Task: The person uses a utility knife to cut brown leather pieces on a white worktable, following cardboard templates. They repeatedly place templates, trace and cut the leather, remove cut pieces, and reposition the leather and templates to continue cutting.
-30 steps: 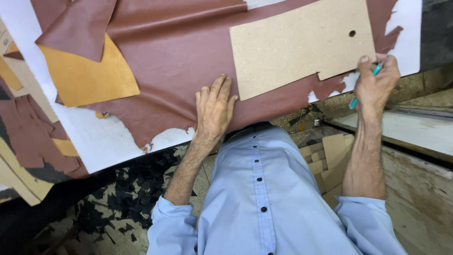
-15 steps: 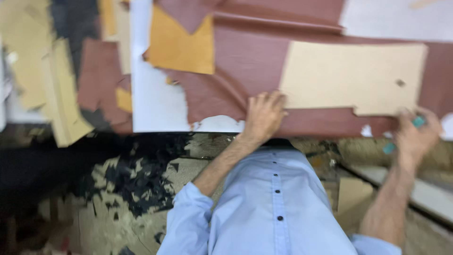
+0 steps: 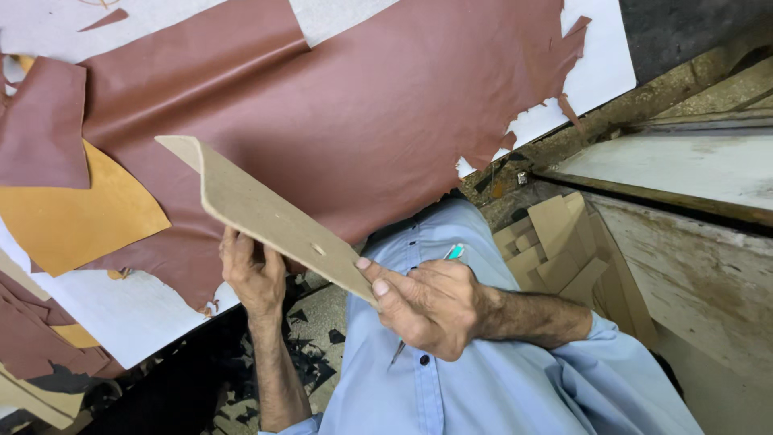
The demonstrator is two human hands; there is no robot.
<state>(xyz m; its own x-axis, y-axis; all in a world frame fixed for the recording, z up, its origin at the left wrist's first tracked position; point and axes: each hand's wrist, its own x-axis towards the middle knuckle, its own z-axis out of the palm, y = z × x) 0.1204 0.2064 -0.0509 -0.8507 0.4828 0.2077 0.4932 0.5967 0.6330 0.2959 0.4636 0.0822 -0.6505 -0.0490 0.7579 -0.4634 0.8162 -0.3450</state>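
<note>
Lifted off the brown leather hide (image 3: 362, 105), where it lay flat half a second ago, the fibreboard cutting template (image 3: 266, 216) now stands tilted on edge above the table (image 3: 596, 72), running from 10 o'clock to 4 o'clock across the view. Right hand (image 3: 427, 310) has its fingers (image 3: 394, 290) closed on the template's lower end with a teal-capped knife (image 3: 452, 253) tucked in the same grip; left hand (image 3: 254, 270) has fingers closed on its underside at mid-length. Judged step: repositioning the template; the next move calls for laying it flat on uncut hide, clear of the ragged edge at 3 o'clock and the tan offcut (image 3: 72, 217) at 9 o'clock.
</note>
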